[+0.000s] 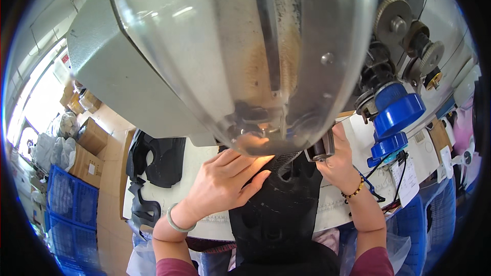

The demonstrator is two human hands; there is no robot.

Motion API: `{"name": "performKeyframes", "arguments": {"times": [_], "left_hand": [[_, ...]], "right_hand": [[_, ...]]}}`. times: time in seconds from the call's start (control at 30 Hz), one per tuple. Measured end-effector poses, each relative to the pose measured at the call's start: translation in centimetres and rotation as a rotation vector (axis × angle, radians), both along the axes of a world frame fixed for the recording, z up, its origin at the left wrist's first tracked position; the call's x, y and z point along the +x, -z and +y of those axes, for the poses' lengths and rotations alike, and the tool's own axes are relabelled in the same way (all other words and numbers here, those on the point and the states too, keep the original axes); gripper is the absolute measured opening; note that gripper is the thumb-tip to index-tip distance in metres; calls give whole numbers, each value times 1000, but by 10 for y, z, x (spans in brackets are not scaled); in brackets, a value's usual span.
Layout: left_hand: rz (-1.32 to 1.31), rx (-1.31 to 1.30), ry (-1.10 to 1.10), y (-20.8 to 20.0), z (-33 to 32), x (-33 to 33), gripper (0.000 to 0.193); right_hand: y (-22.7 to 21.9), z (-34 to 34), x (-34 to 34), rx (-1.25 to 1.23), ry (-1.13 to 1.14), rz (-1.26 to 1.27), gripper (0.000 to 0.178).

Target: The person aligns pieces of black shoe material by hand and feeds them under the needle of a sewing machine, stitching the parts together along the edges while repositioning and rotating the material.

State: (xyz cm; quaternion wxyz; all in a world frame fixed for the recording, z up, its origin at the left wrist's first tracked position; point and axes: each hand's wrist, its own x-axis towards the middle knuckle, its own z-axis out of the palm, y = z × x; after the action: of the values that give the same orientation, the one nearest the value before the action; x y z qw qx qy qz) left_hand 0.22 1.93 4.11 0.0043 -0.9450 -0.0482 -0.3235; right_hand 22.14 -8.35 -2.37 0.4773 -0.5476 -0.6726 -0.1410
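To my left on the floor stand two cardboard boxes (pixel 88 166), the nearer bearing a pale label, with bulging pale plastic bags (pixel 60 149) right next to them. Stacked nearer me are blue lattice crates (pixel 72 197); I cannot make out what they hold. Another blue basket (pixel 441 212) sits to my right, its contents also unclear.

My left grip (pixel 225 180) is loosely open, palm down, thumb apart from the fingers, resting on the black piece (pixel 273 209). That piece lies in front of me under the machine's clear guard (pixel 307 71), running back over the near edge of the white surface (pixel 204 225) toward my lap; a mesh patch (pixel 284 166) shows on it. My right grip (pixel 337 163) is curled beside a metal cylinder (pixel 322 148), which partly hides it, so I cannot tell whether it is closed on anything. Other black cut pieces (pixel 171 161) lie at the left.
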Motion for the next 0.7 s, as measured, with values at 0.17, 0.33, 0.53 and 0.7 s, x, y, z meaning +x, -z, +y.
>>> {"name": "performKeyframes", "arguments": {"times": [0.17, 0.33, 0.53, 0.7], "left_hand": [[-39, 13, 40, -8, -12, 8, 26], [16, 108, -64, -5, -15, 7, 21], [-22, 137, -98, 6, -10, 5, 18], [-157, 146, -92, 27, 6, 4, 34]], "right_hand": [[-4, -4, 1, 31, 83, -135, 38], [-18, -11, -11, 107, 190, -432, 29], [-23, -20, -31, 129, 241, -497, 33], [-24, -21, -43, 100, 185, -465, 36]]}}
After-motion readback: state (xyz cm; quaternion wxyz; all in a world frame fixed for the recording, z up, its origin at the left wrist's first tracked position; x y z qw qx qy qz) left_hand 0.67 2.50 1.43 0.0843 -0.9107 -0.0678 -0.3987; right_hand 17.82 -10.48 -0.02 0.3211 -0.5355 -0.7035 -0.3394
